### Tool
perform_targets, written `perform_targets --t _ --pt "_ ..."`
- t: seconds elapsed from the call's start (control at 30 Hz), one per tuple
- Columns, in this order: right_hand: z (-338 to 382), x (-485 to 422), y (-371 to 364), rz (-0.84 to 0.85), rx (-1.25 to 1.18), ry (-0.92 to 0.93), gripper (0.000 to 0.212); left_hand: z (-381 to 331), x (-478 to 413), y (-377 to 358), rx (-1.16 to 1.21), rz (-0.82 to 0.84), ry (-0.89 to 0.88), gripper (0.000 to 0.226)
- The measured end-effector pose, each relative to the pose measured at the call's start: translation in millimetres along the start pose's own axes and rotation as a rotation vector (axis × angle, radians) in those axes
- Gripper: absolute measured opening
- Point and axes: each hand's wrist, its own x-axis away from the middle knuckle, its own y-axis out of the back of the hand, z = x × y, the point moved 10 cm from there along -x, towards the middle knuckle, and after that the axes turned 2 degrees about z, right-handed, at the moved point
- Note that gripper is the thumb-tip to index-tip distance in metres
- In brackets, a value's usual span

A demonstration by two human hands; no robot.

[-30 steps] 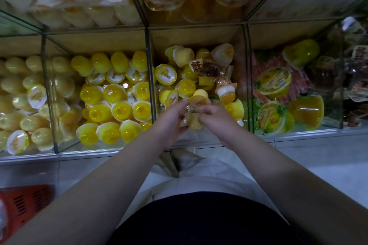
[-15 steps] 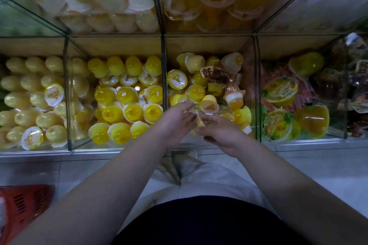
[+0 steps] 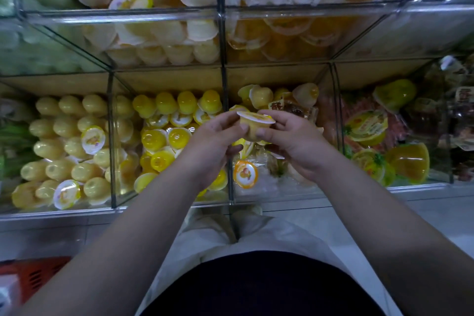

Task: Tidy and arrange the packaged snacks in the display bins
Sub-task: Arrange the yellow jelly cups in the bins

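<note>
Yellow jelly cup (image 3: 252, 129), lid (image 3: 255, 118) print unreadable, pinched between left hand (image 3: 213, 142), right hand (image 3: 295, 142)

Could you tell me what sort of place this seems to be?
Probably a shop's snack aisle: clear display bins heaped with jelly cups, and what looks like an orange basket at lower left.

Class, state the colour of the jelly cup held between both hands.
The jelly cup is pale yellow with a white lid; head view.
</note>
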Motion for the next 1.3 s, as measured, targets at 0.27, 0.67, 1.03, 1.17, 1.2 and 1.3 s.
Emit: perform_targets --t 0.27,0.67,1.03,1.17,1.2,1.3 --pt "51.8 4.3 -41.7 0.048 -0.008 0.157 0.059 -66.8 23.2 14.7 0.015 0.041 -0.17 0.036" --pt "130.6 6.3 -99.5 0.049 0.204 0.381 0.03 -146.9 43.1 52.1 -0.132 0.043 -0.396 0.038" --pt "180.7 -11.9 -118.6 -0.105 0.351 0.536 0.022 -215.7 36.7 80.1 -0.373 -0.106 -0.552 0.023" --pt "192.8 -21.3 -122.8 -0.144 0.383 0.534 0.029 -231.2 29.8 88.9 -0.413 -0.156 -0.533 0.023" --pt "196.0 -23.9 -123.6 -0.162 0.398 0.537 0.03 -234.3 27.5 90.7 -0.417 -0.163 -0.529 0.023" --pt "207.0 -30.5 -126.6 -0.209 0.451 0.559 0.031 -240.5 19.7 95.5 -0.422 -0.185 -0.499 0.024"
